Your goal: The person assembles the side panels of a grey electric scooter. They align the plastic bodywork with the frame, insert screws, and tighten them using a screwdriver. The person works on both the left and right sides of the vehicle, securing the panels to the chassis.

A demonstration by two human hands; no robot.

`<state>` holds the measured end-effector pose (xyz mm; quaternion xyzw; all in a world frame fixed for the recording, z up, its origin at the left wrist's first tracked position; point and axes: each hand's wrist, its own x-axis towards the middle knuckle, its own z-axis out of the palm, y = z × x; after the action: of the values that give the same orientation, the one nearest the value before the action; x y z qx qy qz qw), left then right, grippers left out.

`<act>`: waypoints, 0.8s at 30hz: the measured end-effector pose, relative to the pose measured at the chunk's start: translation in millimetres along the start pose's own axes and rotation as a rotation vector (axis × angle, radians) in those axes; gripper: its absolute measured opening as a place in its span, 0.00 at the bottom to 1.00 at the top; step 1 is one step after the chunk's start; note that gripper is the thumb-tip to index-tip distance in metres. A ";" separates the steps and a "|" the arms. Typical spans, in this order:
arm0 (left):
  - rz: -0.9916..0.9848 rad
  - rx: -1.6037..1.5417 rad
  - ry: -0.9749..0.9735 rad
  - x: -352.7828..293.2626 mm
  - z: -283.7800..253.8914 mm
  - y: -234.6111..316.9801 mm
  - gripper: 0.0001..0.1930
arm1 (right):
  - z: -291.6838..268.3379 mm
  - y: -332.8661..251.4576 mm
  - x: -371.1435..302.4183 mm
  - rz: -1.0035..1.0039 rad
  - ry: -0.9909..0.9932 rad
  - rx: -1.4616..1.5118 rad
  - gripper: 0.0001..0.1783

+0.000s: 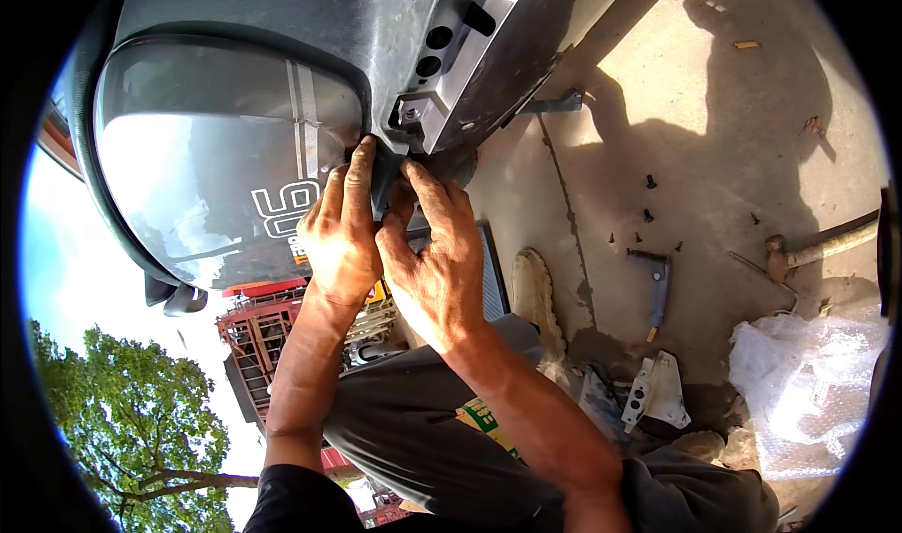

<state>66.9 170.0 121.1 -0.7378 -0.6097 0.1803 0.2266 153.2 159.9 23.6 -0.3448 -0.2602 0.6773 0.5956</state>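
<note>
Both hands work at the lower corner of a large dark vehicle panel (pixel 225 148) that is glossy and edged with a black rim. My left hand (pixel 340 237) lies along the panel with its fingers stretched out, the index fingertip against a dark corner piece (pixel 385 178). From the other side my right hand (pixel 434 260) has bent fingers and thumb closed around the lower part of that piece. The right fingers partly cover it, so its full shape is hidden. Just above the hands is a grey metal frame (pixel 451 91) with round holes and a bolt.
Several dark bolts (pixel 650 182) lie on the concrete floor at right, beside a grey-handled tool (pixel 660 289) and a wooden-handled hammer (pixel 778 258). Nearer are a pale perforated bracket (pixel 658 390) and bubble wrap (pixel 808 383). My bent knee (pixel 404 420) is below the hands, with a shoe (pixel 533 298) beyond.
</note>
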 end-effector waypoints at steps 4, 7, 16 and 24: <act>0.009 0.012 -0.004 -0.7 2.9 2.1 0.33 | 3.9 1.8 -3.7 -0.041 0.030 0.055 0.26; -0.066 -0.102 -0.045 -1.1 -6.1 3.5 0.32 | 7.2 -6.9 -7.1 -0.041 0.016 0.073 0.26; -0.122 -0.223 -0.088 0.0 -13.7 0.9 0.29 | 14.6 -11.9 -8.7 -0.093 0.044 0.066 0.29; -0.228 -0.153 -0.095 -12.7 2.4 6.6 0.31 | 10.1 -10.7 -8.6 -0.041 0.029 0.082 0.30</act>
<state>68.6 156.8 115.3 -0.6694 -0.7118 0.1411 0.1593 152.5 153.7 39.4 -0.3245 -0.2306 0.6699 0.6267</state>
